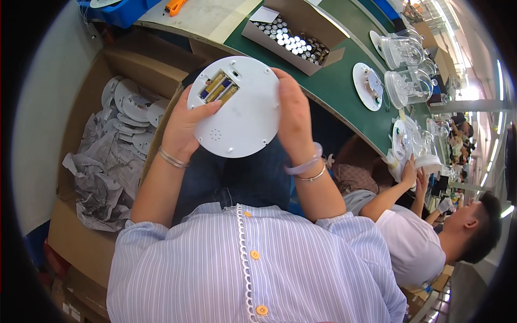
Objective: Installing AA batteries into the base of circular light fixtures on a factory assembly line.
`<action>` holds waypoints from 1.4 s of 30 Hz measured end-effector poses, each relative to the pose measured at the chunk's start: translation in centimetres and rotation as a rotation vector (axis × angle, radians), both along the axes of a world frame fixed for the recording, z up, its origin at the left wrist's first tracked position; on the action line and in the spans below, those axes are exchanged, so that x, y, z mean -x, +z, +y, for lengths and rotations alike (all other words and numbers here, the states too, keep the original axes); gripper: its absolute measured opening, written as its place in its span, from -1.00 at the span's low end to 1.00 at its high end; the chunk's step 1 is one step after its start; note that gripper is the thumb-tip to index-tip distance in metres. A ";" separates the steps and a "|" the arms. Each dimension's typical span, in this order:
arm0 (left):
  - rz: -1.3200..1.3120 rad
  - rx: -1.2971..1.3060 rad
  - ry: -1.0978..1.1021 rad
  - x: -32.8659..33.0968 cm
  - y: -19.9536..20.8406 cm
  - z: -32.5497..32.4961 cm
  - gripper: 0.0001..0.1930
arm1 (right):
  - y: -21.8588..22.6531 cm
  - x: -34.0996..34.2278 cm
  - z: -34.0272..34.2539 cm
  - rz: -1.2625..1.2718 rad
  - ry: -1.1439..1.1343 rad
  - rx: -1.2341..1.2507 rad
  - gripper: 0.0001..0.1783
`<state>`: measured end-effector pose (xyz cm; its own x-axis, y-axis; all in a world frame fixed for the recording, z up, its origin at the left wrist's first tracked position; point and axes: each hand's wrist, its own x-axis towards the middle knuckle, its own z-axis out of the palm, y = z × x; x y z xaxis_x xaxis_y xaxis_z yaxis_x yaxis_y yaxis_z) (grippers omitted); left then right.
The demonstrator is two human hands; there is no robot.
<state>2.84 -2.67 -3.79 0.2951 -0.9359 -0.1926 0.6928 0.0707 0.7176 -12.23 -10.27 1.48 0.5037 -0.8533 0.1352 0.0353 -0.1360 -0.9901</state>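
Near green workbench [335, 89], frame's upper right — gripping white disc [247, 116] between left hand [184, 125] and right hand [293, 110], with batteries [216, 84] slanting up rightward from left thumb.

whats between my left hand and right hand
A round white disc, with batteries in its open slot; the left hand and right hand both touch it, as the head view shows.

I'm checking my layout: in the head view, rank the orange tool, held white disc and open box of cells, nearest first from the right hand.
From the right hand:
1. White disc: touching it, on its left.
2. Box of cells: ahead, on the green bench.
3. Orange tool: farthest, ahead and left.
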 end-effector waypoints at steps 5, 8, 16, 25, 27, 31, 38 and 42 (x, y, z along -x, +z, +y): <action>0.531 0.198 -0.353 -0.3 3.1 1.6 -0.54 | -3.1 -0.3 -1.2 -0.386 0.355 -0.174 -0.37; 0.766 0.182 -0.377 -0.5 3.1 2.8 -0.49 | -3.5 -1.0 0.5 -0.310 0.696 -0.318 -0.16; 0.986 0.384 -0.598 -2.1 5.3 4.3 -0.40 | -3.3 0.3 2.4 -0.179 0.869 -0.167 -0.84; 0.897 0.584 -0.505 -2.4 5.7 5.0 -0.39 | -3.1 2.4 3.6 -0.240 0.908 -0.573 -0.85; 0.866 0.571 -0.434 -2.4 5.9 5.1 -0.38 | -3.0 2.7 3.8 -0.264 0.880 -0.594 -0.84; 0.830 0.579 -0.421 -2.4 6.1 5.1 -0.36 | -3.6 2.8 4.2 -0.286 0.760 -0.726 -0.80; 0.695 0.613 -0.384 -2.2 6.5 5.4 -0.40 | -3.1 2.9 3.3 -0.462 0.792 -1.010 -0.73; 0.666 0.605 -0.329 -2.2 6.4 5.7 -0.42 | -3.0 2.7 3.0 -0.588 0.720 -1.074 -0.74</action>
